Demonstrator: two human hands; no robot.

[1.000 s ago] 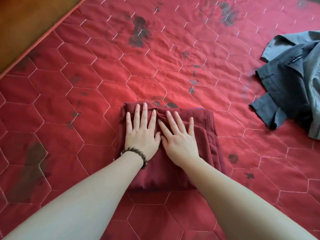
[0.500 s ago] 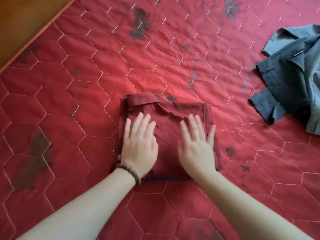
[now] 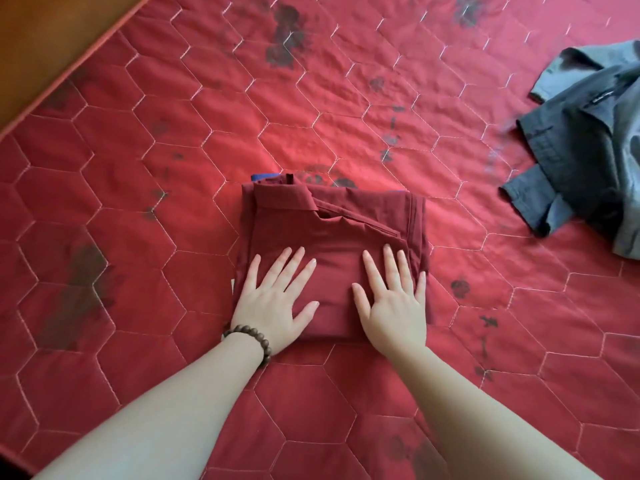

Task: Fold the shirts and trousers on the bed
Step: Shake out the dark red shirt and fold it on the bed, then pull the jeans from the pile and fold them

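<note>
Two hands were laid flat on a folded maroon garment [image 3: 332,233] near the middle of the bed. The left hand [image 3: 273,299] was pressed on the garment's near left part with fingers straight and spread, nothing being gripped; a bracelet of brown wooden beads [image 3: 251,337] was worn at that wrist. The right hand [image 3: 391,299] was placed on the near right part, likewise with straight fingers and nothing clasped. The garment was folded into a compact rectangle, a collar or waistband being turned over along its far edge (which of the two could not be told), and a sliver of blue cloth [image 3: 263,177] was seen just beyond its far left corner.

The surface was covered by a red quilted bedspread [image 3: 173,168], stitched in pale thread into large hexagons and marked with dark blotches in many places, the heaviest at the near left and the far middle. An orange-red piped edge ran diagonally across the far left corner, and beyond it a brown wooden surface [image 3: 45,39] was visible. A crumpled grey shirt [image 3: 588,140] was left unfolded at the far right, well apart from the folded garment, partly cut off by the frame's edge.
</note>
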